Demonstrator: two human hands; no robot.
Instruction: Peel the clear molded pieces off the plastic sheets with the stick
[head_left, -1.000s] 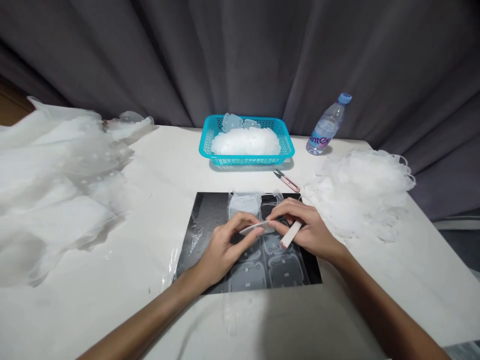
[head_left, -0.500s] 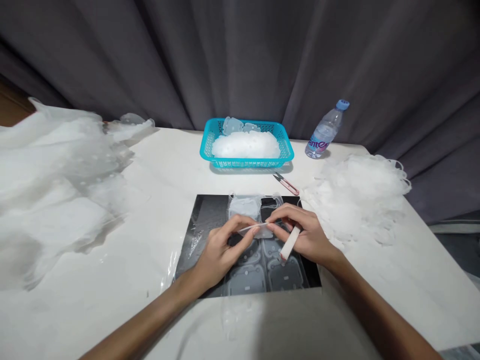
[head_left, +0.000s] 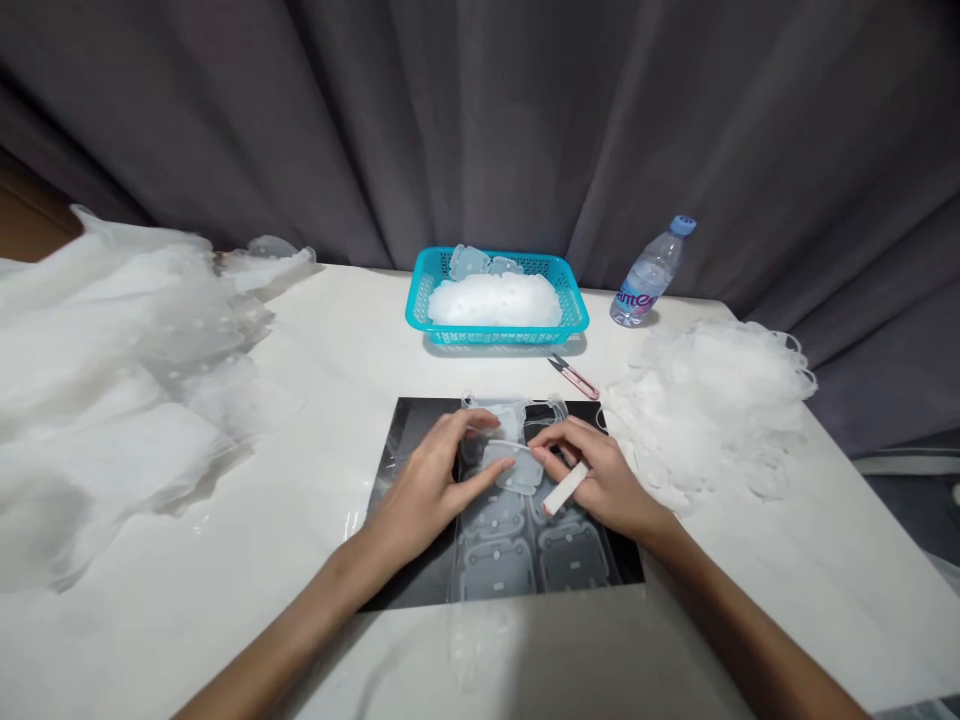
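Observation:
My left hand (head_left: 431,490) and my right hand (head_left: 596,480) meet over a black mat (head_left: 409,450) in the middle of the table. Together they pinch a small clear plastic piece (head_left: 514,468) between fingertips. My right hand also grips a short white stick-like tool (head_left: 564,488) under its fingers. A clear sheet of moulded plastic shapes (head_left: 525,555) lies on the mat below the hands.
A turquoise basket (head_left: 574,310) of clear pieces stands at the back. Pink snips (head_left: 574,377) lie in front of it. A water bottle (head_left: 651,272) stands back right. Heaps of clear plastic (head_left: 112,370) lie left, and plastic trimmings (head_left: 712,400) right. Grey curtain behind.
The clear piece has been turned from edge-on to lying flatter and lower over the mat. Both hands dropped slightly with it. The view shifted a little.

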